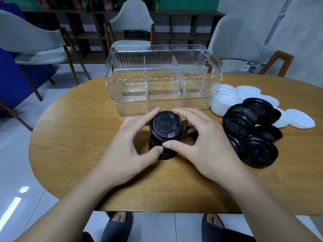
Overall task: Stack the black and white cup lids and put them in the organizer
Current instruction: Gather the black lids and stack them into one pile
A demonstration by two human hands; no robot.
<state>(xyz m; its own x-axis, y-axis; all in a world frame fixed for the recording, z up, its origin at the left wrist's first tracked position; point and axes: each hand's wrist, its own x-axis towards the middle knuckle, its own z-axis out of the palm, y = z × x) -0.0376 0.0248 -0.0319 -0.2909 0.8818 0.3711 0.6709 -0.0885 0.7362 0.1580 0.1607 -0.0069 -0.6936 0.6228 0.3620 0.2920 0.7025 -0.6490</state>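
A stack of black cup lids (pixel 165 127) stands on the round wooden table (pixel 78 137), just in front of the clear ribbed organizer (pixel 162 79). My left hand (pixel 129 145) grips the stack's left side and my right hand (pixel 197 142) grips its right side, thumbs meeting at the front. The lower part of the stack is partly hidden by my fingers. Loose black lids (pixel 251 133) lie in a heap to the right. White lids (pixel 225 100) are piled behind them, some nested in a leaning stack.
The organizer has clear dividers and a central handle, and nothing in its compartments. Three grey chairs (pixel 134 27) stand around the far side of the table. The table's near edge is close to my body, with my slippered feet on the tiled floor below.
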